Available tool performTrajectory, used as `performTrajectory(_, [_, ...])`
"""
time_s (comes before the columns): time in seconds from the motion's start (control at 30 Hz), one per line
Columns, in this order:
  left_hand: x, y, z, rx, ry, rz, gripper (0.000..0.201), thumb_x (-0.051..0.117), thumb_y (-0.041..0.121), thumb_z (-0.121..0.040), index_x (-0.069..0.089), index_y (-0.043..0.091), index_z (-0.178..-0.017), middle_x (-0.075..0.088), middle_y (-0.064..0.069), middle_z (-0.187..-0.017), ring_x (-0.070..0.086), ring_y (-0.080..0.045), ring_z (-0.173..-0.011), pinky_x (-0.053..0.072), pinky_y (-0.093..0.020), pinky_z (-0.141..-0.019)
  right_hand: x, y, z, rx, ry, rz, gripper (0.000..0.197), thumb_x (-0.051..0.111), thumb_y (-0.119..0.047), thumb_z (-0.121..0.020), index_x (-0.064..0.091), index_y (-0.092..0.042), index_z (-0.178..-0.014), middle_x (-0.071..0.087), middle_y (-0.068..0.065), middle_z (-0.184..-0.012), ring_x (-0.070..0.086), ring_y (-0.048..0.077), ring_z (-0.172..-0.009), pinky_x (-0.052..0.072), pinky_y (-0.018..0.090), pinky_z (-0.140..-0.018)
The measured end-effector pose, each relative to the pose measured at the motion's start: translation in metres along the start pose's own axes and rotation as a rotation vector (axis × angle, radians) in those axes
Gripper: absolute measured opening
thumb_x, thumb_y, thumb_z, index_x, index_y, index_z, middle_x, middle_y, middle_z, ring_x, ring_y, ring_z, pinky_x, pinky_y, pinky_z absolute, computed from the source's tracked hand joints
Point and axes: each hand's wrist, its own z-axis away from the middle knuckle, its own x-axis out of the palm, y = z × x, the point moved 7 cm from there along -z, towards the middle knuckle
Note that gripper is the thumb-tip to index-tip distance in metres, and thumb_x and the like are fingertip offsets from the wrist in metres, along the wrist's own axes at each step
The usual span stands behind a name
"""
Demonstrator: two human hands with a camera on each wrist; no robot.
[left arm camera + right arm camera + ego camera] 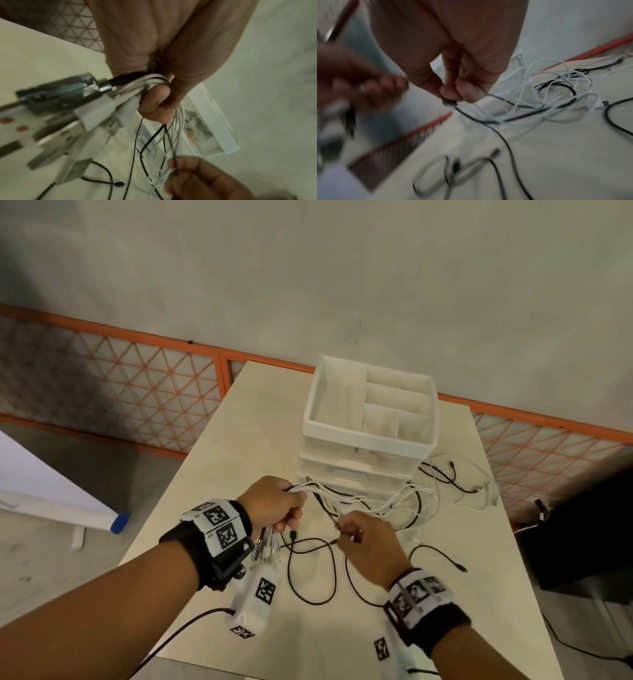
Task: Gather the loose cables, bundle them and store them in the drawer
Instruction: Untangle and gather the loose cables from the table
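Note:
My left hand [281,505] grips a bunch of white and black cables [147,82] in its fist, and their plug ends [96,115] hang below it. My right hand [363,537] pinches the plug end of a black cable [449,103] between thumb and fingers, just right of the left hand. Loose white cables [394,501] and black cables [311,570] lie tangled on the table in front of the white drawer unit [356,470]. Its drawers look closed in the head view.
A white divided tray [371,402] sits on top of the drawer unit. The pale table [219,460] ends close on the left and right. More black cable [445,474] lies right of the unit. A dark object [582,535] stands off the right edge.

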Motion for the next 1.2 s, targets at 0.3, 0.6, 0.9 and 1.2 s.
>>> performTrajectory(0.3, [0.041, 0.042, 0.005, 0.012, -0.166, 0.363, 0.013, 0.053, 0.006, -0.098, 0.061, 0.003, -0.089, 0.067, -0.016, -0.077, 0.066, -0.025, -0.063, 0.059, -0.033, -0.063, -0.024, -0.051, 0.018, -0.039, -0.049, -0.597, 0.019, 0.074, 0.006, -0.083, 0.06, -0.007, -0.081, 0.069, 0.016, -0.069, 0.062, 0.026, -0.051, 0.05, 0.032, -0.049])
performTrajectory(0.6, [0.04, 0.05, 0.005, 0.016, -0.116, 0.366, 0.017, 0.051, 0.011, -0.1, 0.061, 0.003, -0.089, 0.06, -0.008, -0.059, 0.065, -0.02, -0.056, 0.059, -0.03, -0.056, -0.018, -0.045, 0.026, -0.004, -0.077, -0.473, 0.024, 0.076, 0.0, -0.084, 0.053, -0.007, -0.081, 0.075, 0.014, -0.077, 0.069, 0.027, -0.058, 0.055, 0.037, -0.054])
performTrajectory(0.9, [0.048, 0.062, 0.017, 0.067, -0.229, 0.044, 0.015, 0.061, 0.017, -0.094, 0.065, 0.003, -0.088, 0.044, 0.0, -0.054, 0.027, -0.009, -0.039, 0.022, -0.019, -0.037, -0.064, -0.073, 0.019, -0.218, 0.147, -0.301, 0.029, 0.07, -0.008, -0.088, 0.064, -0.032, -0.103, 0.073, 0.003, -0.076, 0.063, 0.038, -0.057, 0.056, 0.041, -0.058])
performTrajectory(1.2, [0.048, 0.071, 0.023, 0.149, -0.235, -0.04, 0.01, 0.069, 0.014, -0.088, 0.066, 0.005, -0.088, 0.037, 0.003, -0.053, 0.026, -0.009, -0.041, 0.021, -0.021, -0.04, -0.063, -0.044, 0.013, -0.17, 0.146, -0.249, 0.01, 0.074, -0.016, -0.086, 0.067, -0.021, -0.081, 0.056, 0.011, -0.054, 0.049, 0.021, -0.047, 0.048, 0.035, -0.05])
